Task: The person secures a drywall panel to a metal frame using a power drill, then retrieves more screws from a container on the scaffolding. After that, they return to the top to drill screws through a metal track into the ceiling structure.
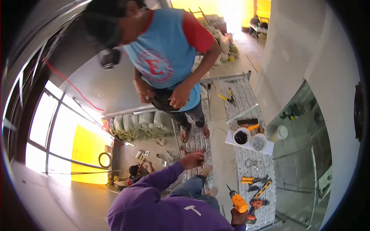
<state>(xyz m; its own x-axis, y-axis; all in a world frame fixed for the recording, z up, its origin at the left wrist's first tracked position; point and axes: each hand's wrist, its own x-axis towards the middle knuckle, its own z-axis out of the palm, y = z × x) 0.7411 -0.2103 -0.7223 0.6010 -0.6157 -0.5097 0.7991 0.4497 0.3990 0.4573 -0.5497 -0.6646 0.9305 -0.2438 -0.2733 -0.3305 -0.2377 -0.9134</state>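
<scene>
My right hand [239,218] grips an orange cordless drill [239,202] by its handle, its bit pointing up and left. Held out over the scaffold walkway, my left hand [192,160] is closed, with a small reddish bit showing at the fingers that I cannot make out. Beside the drill, on the perforated metal plank [243,164], lie a red-and-black power tool [258,203], a short orange level [263,189] and an orange-handled tool [247,180]. Farther along are a tub of black screws [241,137] and a tub of grey pieces [258,143].
A co-worker [162,65] in a blue shirt stands on the scaffold facing me, both hands at the waist. Yellow-handled pliers [223,97] lie on the far plank. Below left, another person [135,171] is near stacked bundles [140,124]. A curved wall [304,42] rises at right.
</scene>
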